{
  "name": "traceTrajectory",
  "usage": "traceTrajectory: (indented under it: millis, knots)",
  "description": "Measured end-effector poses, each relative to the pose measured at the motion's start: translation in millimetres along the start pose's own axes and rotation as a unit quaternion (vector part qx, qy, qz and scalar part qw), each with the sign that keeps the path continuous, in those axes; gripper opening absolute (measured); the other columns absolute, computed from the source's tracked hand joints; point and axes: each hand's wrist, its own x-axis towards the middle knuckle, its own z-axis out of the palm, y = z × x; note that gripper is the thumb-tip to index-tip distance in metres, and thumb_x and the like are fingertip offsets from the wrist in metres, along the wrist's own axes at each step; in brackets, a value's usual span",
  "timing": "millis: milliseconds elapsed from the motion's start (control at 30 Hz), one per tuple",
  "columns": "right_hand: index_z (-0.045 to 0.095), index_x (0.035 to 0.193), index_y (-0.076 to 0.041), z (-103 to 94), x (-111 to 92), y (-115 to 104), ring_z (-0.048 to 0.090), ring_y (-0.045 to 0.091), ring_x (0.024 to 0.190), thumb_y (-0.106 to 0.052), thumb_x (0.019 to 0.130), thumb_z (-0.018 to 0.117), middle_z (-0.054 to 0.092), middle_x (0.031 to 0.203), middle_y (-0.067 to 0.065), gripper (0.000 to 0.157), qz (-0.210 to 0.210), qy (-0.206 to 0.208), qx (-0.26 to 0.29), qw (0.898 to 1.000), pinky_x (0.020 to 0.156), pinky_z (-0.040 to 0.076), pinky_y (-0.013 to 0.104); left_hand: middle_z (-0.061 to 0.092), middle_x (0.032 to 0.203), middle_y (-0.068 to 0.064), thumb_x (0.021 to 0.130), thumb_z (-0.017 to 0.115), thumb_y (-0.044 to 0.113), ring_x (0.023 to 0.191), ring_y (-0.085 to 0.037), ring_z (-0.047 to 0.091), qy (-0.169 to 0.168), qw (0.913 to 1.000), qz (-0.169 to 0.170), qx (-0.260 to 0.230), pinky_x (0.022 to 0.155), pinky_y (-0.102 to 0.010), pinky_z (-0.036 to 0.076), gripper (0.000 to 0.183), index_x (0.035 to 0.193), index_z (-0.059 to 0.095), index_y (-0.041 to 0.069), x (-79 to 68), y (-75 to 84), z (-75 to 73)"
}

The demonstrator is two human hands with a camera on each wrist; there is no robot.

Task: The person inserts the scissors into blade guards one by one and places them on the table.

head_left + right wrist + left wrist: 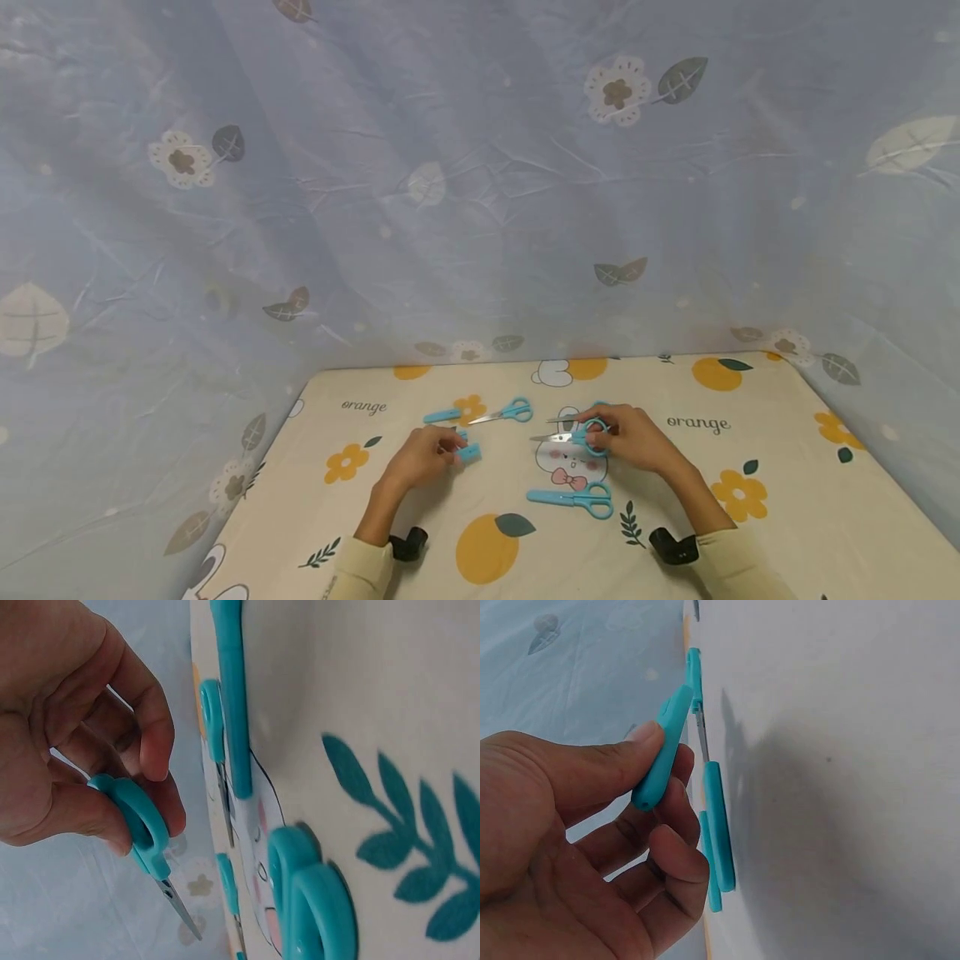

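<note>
My left hand [427, 457] pinches a turquoise scissors sheath [664, 754] between thumb and fingers, above the cloth. My right hand [630, 435] holds a pair of scissors [146, 829] by its turquoise handles, with the bare blades pointing left in the head view. Beyond the right hand lies another bare-bladed pair [213, 720], its handles partly hidden in the head view. A third bare-bladed pair of scissors [517, 409] lies farther back. One loose sheath [442, 415] rests to its left; another sheath [462, 435] is near the left hand's fingers.
Sheathed scissors [573, 497] lie in front of the right hand. In the right wrist view, a long turquoise piece [236, 712] is near the top; whether it has handles is hidden. A patterned cloth [675, 533] covers the table, and a grey-blue curtain [480, 208] hangs behind.
</note>
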Motion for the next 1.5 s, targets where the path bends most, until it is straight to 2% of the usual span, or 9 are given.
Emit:
traceTrajectory:
  millis: [167, 333, 533, 667, 867, 1033, 1267, 1500]
  knots:
    - [0.074, 0.127, -0.004, -8.6, -5, 3, 0.066, 0.013, 0.081, -0.012, 0.102, 0.073, 0.073, 0.102, 0.006, 0.027, 0.007, 0.006, 0.02, 1.0, 0.069, 0.055, 0.026, 0.078, 0.105, -0.011, 0.096, 0.072, -0.002, 0.091, -0.019, 0.07, -0.002, 0.9998, 0.006, -0.019, 0.07, -0.028, 0.057, 0.018, 0.109, 0.081, 0.006, 1.7, -1.5, -3.3]
    - [0.073, 0.129, -0.006, -14.9, -9, 5, 0.067, 0.012, 0.079, -0.013, 0.102, 0.072, 0.075, 0.105, 0.008, 0.027, 0.025, 0.011, 0.037, 0.999, 0.068, 0.058, 0.028, 0.078, 0.105, -0.013, 0.097, 0.075, 0.002, 0.084, -0.018, 0.072, -0.002, 0.9991, 0.0, -0.042, 0.066, -0.029, 0.057, 0.017, 0.111, 0.082, 0.008, 4.9, -1.0, -7.2]
    - [0.07, 0.133, 0.0, -22.7, -12, 6, 0.069, 0.018, 0.078, -0.013, 0.103, 0.071, 0.079, 0.103, 0.011, 0.032, 0.028, 0.009, 0.047, 0.998, 0.068, 0.06, 0.032, 0.079, 0.105, -0.012, 0.097, 0.075, 0.003, 0.083, -0.019, 0.073, -0.006, 0.999, -0.001, -0.043, 0.066, -0.03, 0.057, 0.018, 0.112, 0.083, 0.009, 10.5, 1.6, -10.0]
    - [0.07, 0.133, -0.001, -27.2, -13, 6, 0.07, 0.018, 0.079, -0.014, 0.105, 0.07, 0.079, 0.105, 0.013, 0.032, 0.036, 0.008, 0.051, 0.998, 0.069, 0.061, 0.033, 0.079, 0.104, -0.012, 0.097, 0.074, 0.003, 0.082, -0.016, 0.07, -0.006, 0.9989, -0.002, -0.047, 0.067, -0.03, 0.056, 0.018, 0.112, 0.083, 0.009, 14.0, 4.5, -12.6]
    - [0.069, 0.135, -0.002, -32.0, -15, 6, 0.07, 0.023, 0.081, -0.016, 0.106, 0.069, 0.079, 0.102, 0.012, 0.033, 0.044, 0.007, 0.063, 0.997, 0.07, 0.062, 0.037, 0.08, 0.107, -0.011, 0.099, 0.074, 0.007, 0.088, -0.017, 0.071, -0.002, 0.9988, 0.009, -0.049, 0.075, -0.034, 0.059, 0.017, 0.114, 0.083, 0.01, 18.8, 8.9, -16.6]
    - [0.068, 0.137, -0.001, -35.4, -18, 4, 0.072, 0.024, 0.087, -0.017, 0.106, 0.068, 0.079, 0.104, 0.015, 0.034, 0.046, 0.009, 0.081, 0.996, 0.07, 0.061, 0.035, 0.08, 0.11, -0.01, 0.1, 0.074, 0.008, 0.093, -0.02, 0.072, 0.002, 0.9986, 0.013, -0.05, 0.08, -0.037, 0.061, 0.017, 0.114, 0.083, 0.011, 22.4, 13.3, -18.2]
    - [0.066, 0.138, 0.0, -41.8, -19, 1, 0.072, 0.026, 0.091, -0.021, 0.106, 0.069, 0.076, 0.099, 0.011, 0.038, 0.051, 0.014, 0.083, 0.995, 0.075, 0.063, 0.036, 0.081, 0.11, -0.009, 0.1, 0.074, 0.009, 0.095, -0.022, 0.074, 0.007, 0.9978, 0.007, -0.065, 0.079, -0.036, 0.06, 0.016, 0.112, 0.084, 0.013, 28.1, 23.5, -19.7]
    - [0.065, 0.14, -0.001, -42.7, -18, 1, 0.072, 0.025, 0.092, -0.023, 0.107, 0.068, 0.076, 0.101, 0.012, 0.04, 0.058, 0.017, 0.091, 0.994, 0.075, 0.062, 0.035, 0.081, 0.108, -0.011, 0.099, 0.076, 0.008, 0.092, -0.021, 0.071, 0.007, 0.9964, 0.002, -0.084, 0.075, -0.032, 0.057, 0.018, 0.115, 0.083, 0.009, 33.2, 33.4, -19.2]
